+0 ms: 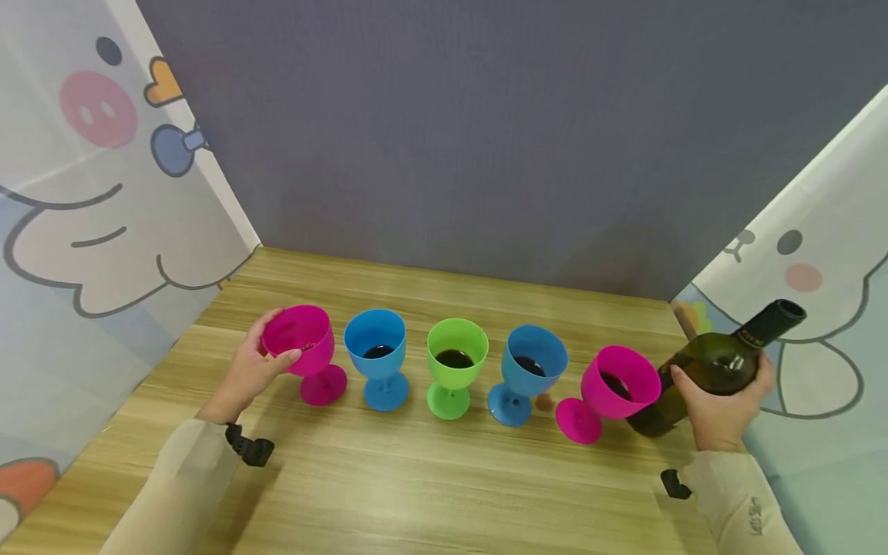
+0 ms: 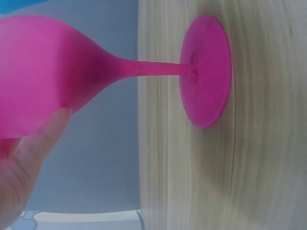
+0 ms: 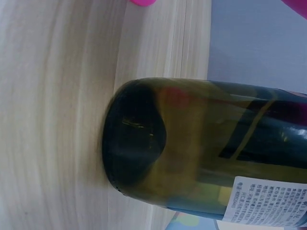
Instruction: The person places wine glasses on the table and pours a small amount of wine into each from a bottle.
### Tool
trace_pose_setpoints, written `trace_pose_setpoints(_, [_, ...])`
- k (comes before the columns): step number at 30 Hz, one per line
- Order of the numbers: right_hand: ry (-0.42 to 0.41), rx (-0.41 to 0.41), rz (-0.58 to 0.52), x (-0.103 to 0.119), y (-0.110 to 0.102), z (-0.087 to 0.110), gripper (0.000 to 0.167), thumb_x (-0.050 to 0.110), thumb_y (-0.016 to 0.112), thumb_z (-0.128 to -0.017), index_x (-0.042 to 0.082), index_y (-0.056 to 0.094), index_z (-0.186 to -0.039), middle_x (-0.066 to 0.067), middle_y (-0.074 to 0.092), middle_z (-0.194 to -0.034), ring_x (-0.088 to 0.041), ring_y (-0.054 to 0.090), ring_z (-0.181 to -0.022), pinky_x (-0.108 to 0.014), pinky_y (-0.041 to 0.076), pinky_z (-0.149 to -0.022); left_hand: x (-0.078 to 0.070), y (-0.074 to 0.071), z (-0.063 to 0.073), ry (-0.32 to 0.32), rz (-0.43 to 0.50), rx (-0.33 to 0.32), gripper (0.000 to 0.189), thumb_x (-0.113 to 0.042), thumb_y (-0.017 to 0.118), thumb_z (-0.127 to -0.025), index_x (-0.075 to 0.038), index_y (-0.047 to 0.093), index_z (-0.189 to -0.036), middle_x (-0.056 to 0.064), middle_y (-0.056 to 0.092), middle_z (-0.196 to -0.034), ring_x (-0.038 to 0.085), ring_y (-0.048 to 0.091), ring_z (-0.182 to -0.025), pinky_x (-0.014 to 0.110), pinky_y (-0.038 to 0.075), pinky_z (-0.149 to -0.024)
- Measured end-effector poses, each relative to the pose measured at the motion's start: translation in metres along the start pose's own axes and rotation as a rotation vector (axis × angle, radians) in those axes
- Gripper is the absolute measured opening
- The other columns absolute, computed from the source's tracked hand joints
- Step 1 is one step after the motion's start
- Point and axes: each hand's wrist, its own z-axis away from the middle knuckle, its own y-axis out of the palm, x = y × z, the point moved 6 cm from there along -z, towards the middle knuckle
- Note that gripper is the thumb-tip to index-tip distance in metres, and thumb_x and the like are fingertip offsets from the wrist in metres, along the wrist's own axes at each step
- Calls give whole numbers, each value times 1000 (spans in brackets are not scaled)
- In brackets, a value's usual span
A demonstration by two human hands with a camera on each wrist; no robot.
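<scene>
At the left end of a row of plastic goblets, my left hand (image 1: 250, 374) grips the bowl of a pink goblet (image 1: 298, 339), thumb in front and fingers behind. The left wrist view shows that goblet's round foot (image 2: 206, 72) at the tabletop and my thumb (image 2: 45, 136) against its bowl. Little or no dark liquid shows inside it. On the far right my right hand (image 1: 728, 405) holds a dark green glass wine bottle (image 1: 714, 362) round its body, neck up. Its bottom is at the tabletop in the right wrist view, with a white printed label (image 3: 264, 201) on its side.
Between the hands stand a blue goblet (image 1: 375, 331), a green goblet (image 1: 458, 331), another blue goblet (image 1: 534, 347) and a second pink goblet (image 1: 624, 370), each with dark liquid inside. The wooden table (image 1: 430, 493) meets a grey panel (image 1: 444, 154) behind. Cartoon-printed sheets (image 1: 125, 216) hang at both sides.
</scene>
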Motion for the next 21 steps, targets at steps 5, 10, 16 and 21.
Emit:
trace_pose_setpoints(5, [20,0,3,-3,0,1,96,3,80,-66,20,28,-145,4,39,-141,-9,40,-119,-21,27,-101,1,0,0,-7,-6,6,71,5,57,-89,8,15,-147,34,33,-134,-4,47,-96,14,50,-69])
trace_pose_setpoints(10, [11,0,-3,-1,-1,2,96,2,79,-66,19,28,-146,3,37,-141,-9,40,-119,-21,27,-101,1,0,-1,-18,-17,10,72,5,57,-89,8,15,-147,35,33,-134,-4,47,-97,14,50,-69])
trace_pose_setpoints(16, [85,19,108,-2,0,2,99,11,80,-69,25,23,-148,-5,38,-144,-14,40,-122,-24,28,-104,-2,-1,-1,-7,-122,-6,71,3,59,-88,8,18,-146,35,37,-132,24,49,-106,13,48,-69])
trace_pose_setpoints(21, [1,37,203,0,-7,2,91,24,75,-74,19,25,-150,-15,37,-146,-30,38,-129,-36,24,-111,-3,-2,-1,-1,-244,-16,71,-1,63,-87,8,22,-145,36,42,-127,46,49,-106,14,47,-65])
